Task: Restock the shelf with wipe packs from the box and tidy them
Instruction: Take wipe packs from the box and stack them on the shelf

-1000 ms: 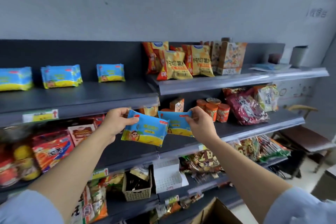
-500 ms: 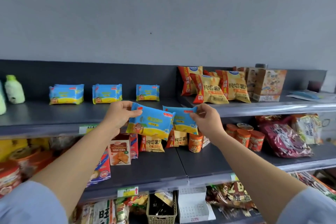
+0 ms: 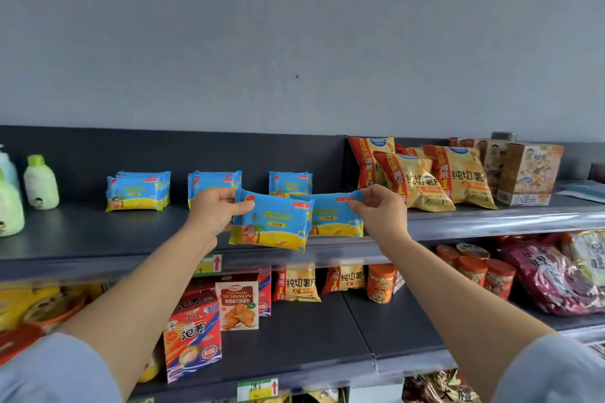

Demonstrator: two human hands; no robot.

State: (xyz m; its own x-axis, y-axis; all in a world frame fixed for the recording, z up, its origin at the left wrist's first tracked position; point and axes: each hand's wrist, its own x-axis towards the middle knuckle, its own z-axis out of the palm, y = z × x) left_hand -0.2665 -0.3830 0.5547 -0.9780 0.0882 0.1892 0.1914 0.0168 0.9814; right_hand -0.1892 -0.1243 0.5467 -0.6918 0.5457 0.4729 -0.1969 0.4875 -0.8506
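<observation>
Head view: a shop rack seen from the front, with both forearms reaching towards it.
Look of the packs: flat soft pouches, blue on the upper part and yellow along the bottom, with a small cartoon figure at the lower left and a red tab at the top.
Left hand (image 3: pixel 212 209): thumb and curled fingers pinch the upper left corner of the left pack (image 3: pixel 271 222), which hangs a little tilted.
Right hand (image 3: pixel 379 209): thumb and fingers pinch the upper right corner of the right pack (image 3: pixel 334 222).
Position of the held packs: in the air in front of the edge of the top shelf (image 3: pixel 98 239); the left pack overlaps the front of the right one.
Packs in hands: two, one in each.
Packs on the shelf: three groups (image 3: pixel 137 191) standing in a row at the back of the top shelf, well apart from each other. The left and middle groups hold several packs each, but I cannot tell the exact number. The right group is thinner.
Green bottles (image 3: pixel 41 183): at least two, at the left end of the same shelf.
Chip bags (image 3: pixel 458 173): at least three, to the right of the packs.
Cartons (image 3: pixel 527 173): beside the chip bags; their count is not clear.
Lower shelf (image 3: pixel 311 337): snack boxes, chip bags and orange tubs.
</observation>
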